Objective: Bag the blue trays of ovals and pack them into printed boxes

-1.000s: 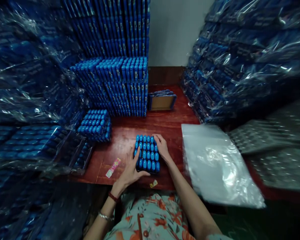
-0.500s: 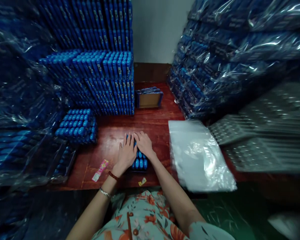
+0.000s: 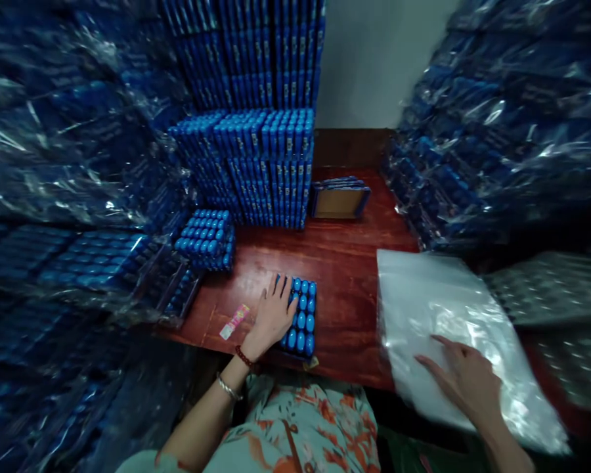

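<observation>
- Block [image 3: 301, 320] of blue caps lies on the table [image 3: 345, 263] before the person, near the front edge; the left hand [image 3: 274, 315] rests over its left part, palm down, fingers somewhat spread, probably to steady it.
- Right hand [image 3: 465, 378] is over the bags [image 3: 414, 289], thumb and forefinger wide apart; whether it touches them cannot be told; they lie flat on that side, perhaps for easy reach.
- Counted: one block under the left hand, four rows of caps showing, columns partly hidden; one pile of bags, too thin to number; one pink strip [image 3: 234, 322]; one scrap [image 3: 311, 363].
</observation>
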`<state>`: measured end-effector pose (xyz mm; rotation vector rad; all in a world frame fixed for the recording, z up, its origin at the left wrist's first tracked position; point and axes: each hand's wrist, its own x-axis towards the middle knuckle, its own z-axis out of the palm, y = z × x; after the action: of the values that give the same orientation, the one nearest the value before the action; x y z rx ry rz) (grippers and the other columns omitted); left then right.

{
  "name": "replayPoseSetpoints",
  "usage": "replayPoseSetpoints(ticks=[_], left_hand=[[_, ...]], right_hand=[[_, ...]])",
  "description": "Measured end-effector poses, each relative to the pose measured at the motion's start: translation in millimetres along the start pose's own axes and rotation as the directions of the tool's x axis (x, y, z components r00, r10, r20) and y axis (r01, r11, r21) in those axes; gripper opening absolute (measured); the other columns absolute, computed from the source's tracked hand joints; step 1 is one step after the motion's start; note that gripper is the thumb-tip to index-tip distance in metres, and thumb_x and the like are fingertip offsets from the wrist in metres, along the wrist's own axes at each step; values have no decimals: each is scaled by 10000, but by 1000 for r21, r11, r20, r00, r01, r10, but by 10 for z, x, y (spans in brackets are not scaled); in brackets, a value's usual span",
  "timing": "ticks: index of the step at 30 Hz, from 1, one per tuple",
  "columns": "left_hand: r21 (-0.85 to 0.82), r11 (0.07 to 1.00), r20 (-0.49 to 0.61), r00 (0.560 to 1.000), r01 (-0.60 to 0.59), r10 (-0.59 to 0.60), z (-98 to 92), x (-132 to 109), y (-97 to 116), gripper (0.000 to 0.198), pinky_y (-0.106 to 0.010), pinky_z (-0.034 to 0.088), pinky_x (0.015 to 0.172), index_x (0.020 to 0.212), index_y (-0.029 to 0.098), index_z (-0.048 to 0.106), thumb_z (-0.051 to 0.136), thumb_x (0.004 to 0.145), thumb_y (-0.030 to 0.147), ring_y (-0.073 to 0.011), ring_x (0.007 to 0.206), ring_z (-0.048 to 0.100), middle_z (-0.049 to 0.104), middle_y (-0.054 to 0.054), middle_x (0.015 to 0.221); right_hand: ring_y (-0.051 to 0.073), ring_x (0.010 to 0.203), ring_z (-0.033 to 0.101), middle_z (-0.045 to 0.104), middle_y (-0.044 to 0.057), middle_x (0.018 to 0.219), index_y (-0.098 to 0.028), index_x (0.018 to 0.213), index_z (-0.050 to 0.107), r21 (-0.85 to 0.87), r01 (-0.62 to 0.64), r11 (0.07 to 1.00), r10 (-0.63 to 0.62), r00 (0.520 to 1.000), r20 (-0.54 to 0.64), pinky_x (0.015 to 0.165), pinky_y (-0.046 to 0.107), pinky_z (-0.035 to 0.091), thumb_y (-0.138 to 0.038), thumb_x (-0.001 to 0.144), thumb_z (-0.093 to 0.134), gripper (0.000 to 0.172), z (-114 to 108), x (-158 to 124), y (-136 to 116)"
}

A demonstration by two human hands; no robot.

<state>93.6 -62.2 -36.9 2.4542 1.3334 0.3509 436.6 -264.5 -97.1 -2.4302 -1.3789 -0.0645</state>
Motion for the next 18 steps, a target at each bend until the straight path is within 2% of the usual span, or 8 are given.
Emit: replayPoseSetpoints(ticks=[2,6,9,12,13,15,17,18], left_hand=[[-38,999,-5,1000,-14,14,-14,-10,-33,517,-510,253,1096,1405,163,331,326,933,373,-259,1404,166,312,-122,1478],[-200,979,-80,997,-38,22,-108,-76,-110,499,-488,246,1111,1391,177,354,330,937,383,-234,1402,183,310,-133,1475],[-261,960,-161,985,-105,64,-240,-123,-50,507,-440,260,1116,1395,160,336,343,935,373,-215,1395,210,276,-153,1485],[-124,942,-168,942,-313,291,-369,-95,215,783,-524,194,1116,1453,138,161,514,840,474,-284,1417,77,139,-191,1519],[-46,920,-147,913,-390,380,-401,-61,335,900,-564,151,1111,1461,133,101,579,790,494,-310,1416,12,90,-197,1526],[101,867,-100,862,-488,497,-449,37,569,991,-604,78,1101,1463,126,47,646,743,449,-329,1406,-65,37,-190,1532],[187,845,-72,851,-502,521,-488,155,725,885,-569,75,1117,1458,99,66,604,781,291,-310,1414,7,121,-188,1524],[201,846,-58,856,-494,514,-512,212,756,797,-535,102,1127,1448,72,109,553,800,209,-297,1407,122,237,-200,1491]], right_hand=[[326,788,568,638,140,835,-209,822,649,63,7,998,-8,1000,8,692,470,452,-771,705,347,649,113,11,60],[296,719,557,649,118,729,-239,687,576,204,24,979,-21,1000,-19,681,442,454,-684,766,308,526,146,165,-162],[271,698,558,641,103,691,-241,698,569,264,4,964,12,998,-61,622,393,447,-630,790,303,480,-70,408,-472],[239,662,565,626,84,635,-237,658,563,195,133,972,-128,991,-38,613,353,418,-529,835,296,433,-363,690,-1009],[229,637,565,620,81,616,-232,640,561,132,218,967,-220,975,1,614,347,401,-485,848,299,419,-449,772,-1240],[213,631,579,644,87,652,-213,699,600,11,420,907,-418,899,128,623,333,372,-375,864,338,349,-591,901,-1725],[199,665,604,675,104,725,-188,734,622,-77,566,821,-530,805,265,639,317,356,-256,855,380,279,-709,984,-2140],[196,685,615,684,107,750,-179,748,628,-102,608,787,-550,767,330,645,310,352,-221,854,388,266,-769,1013,-2289]])
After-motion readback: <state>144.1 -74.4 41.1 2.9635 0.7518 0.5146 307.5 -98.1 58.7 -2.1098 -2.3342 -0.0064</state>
